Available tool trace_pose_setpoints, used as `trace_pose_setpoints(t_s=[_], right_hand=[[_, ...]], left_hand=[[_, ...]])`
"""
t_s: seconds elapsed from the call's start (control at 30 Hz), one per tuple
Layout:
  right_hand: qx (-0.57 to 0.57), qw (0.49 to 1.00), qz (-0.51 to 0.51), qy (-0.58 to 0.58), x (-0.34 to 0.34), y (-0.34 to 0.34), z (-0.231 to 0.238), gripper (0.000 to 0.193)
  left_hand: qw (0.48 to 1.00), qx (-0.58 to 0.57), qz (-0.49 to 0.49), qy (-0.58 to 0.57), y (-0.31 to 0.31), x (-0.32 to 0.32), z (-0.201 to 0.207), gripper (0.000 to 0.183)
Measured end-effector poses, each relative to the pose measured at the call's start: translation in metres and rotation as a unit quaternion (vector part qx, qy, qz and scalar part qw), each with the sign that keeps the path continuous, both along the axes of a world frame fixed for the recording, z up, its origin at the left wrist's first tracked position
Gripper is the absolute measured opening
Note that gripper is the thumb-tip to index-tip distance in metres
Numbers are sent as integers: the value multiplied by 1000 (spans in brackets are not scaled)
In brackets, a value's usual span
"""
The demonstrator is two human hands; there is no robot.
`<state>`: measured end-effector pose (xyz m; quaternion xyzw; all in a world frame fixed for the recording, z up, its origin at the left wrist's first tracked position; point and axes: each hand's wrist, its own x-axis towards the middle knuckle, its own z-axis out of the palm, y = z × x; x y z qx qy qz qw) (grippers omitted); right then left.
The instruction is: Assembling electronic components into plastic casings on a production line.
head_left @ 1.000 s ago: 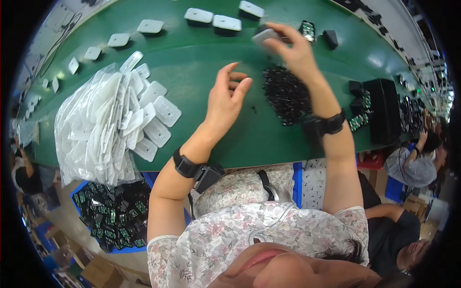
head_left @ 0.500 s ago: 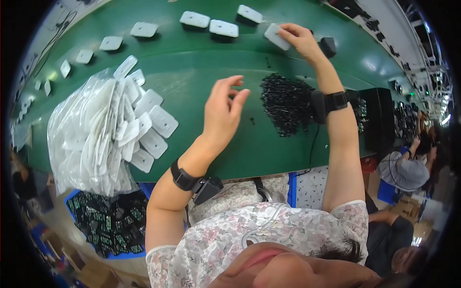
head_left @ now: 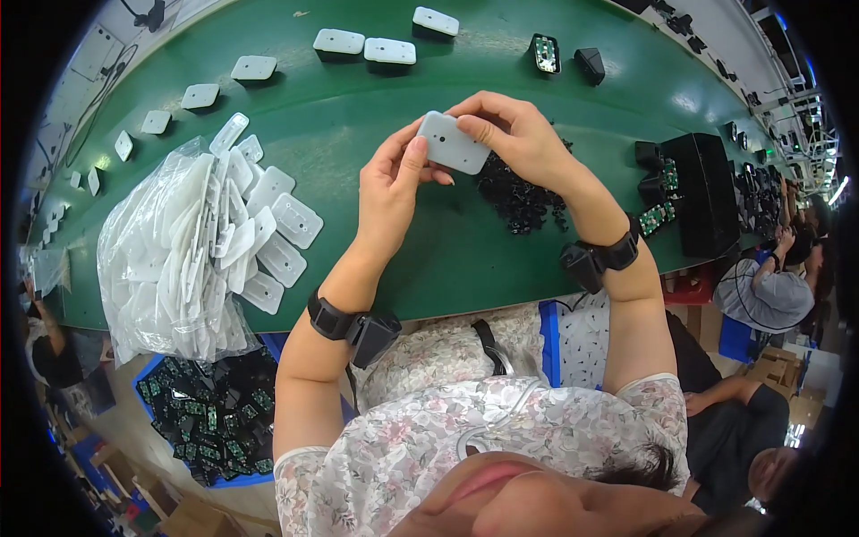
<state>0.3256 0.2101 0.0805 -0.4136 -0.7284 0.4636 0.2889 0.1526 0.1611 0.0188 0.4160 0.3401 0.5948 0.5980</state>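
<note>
In front of my chest, above the table, a white rounded plate (head_left: 455,143) with small holes is held between both hands. My left hand (head_left: 394,174) pinches its left end, thumb on top. My right hand (head_left: 514,139) grips its right end, thumb over the upper face. The plate's underside is hidden. Just beyond and right of my right hand stand an open black housing (head_left: 546,54) with a green circuit board in it and another black housing (head_left: 590,65). A heap of small black parts (head_left: 519,199) lies partly behind my right hand.
A clear plastic bag (head_left: 134,277) spills many white plates (head_left: 297,220) on the left of the green table (head_left: 358,259). White-topped units (head_left: 390,51) form a row along the far side. A blue bin (head_left: 201,421) of circuit boards sits below left; a black box (head_left: 701,192) stands right.
My right hand has brought the white plate from the far side back toward me. My left hand, empty before, has closed on it. The open housing with the board is now uncovered.
</note>
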Motion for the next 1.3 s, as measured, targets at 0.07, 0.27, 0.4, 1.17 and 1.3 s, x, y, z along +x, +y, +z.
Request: trace_pose_setpoints(t_s=[0.07,0.27,0.4,1.17,1.3], right_hand=[[0,1000,-8,-3,0,-3,0,24],[-14,999,-30,3,-6,-16,3,26],[98,993,-35,-48,-10,-17,-4,29],[40,970,-86,-223,68,159,-30,35],[72,956,-63,-277,73,162,-26,36]], left_hand=[[1000,-11,0,-14,0,0,-1,36],[999,-36,-18,-28,-1,-1,0,35],[1000,8,-5,20,-2,-1,4,34],[920,144,180,318,3,-27,17,30],[819,187,251,481,24,-74,36,26]])
